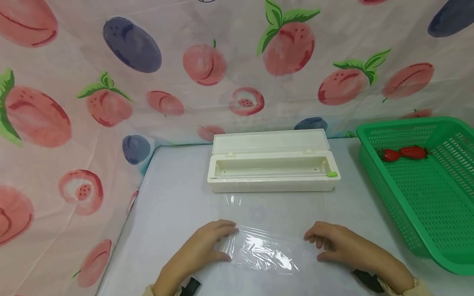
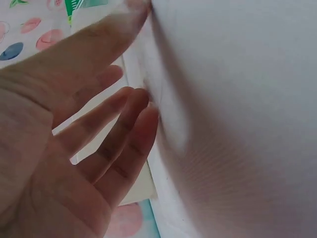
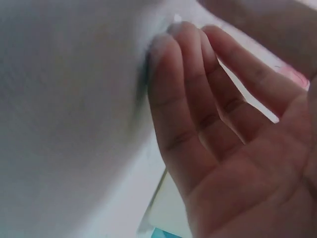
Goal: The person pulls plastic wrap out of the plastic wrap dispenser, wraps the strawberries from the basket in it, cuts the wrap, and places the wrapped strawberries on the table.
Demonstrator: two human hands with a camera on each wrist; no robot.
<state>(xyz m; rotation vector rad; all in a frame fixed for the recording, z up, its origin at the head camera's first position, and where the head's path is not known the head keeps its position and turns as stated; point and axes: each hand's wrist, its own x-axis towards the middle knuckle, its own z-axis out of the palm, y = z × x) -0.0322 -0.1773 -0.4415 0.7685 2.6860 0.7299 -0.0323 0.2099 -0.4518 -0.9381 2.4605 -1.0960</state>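
Beside the clear film (image 1: 261, 250) are the left hand (image 1: 206, 243) and right hand (image 1: 341, 243) (fingers relaxed).

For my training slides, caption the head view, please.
Left hand and right hand flank clear film before an open white box; a green basket at right holds two red fruits.

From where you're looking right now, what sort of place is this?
Probably a makeshift indoor workspace, though the wider room is hidden: pale fruit-printed sheeting hangs behind a flat white tabletop, where a long, open white plastic box stands.
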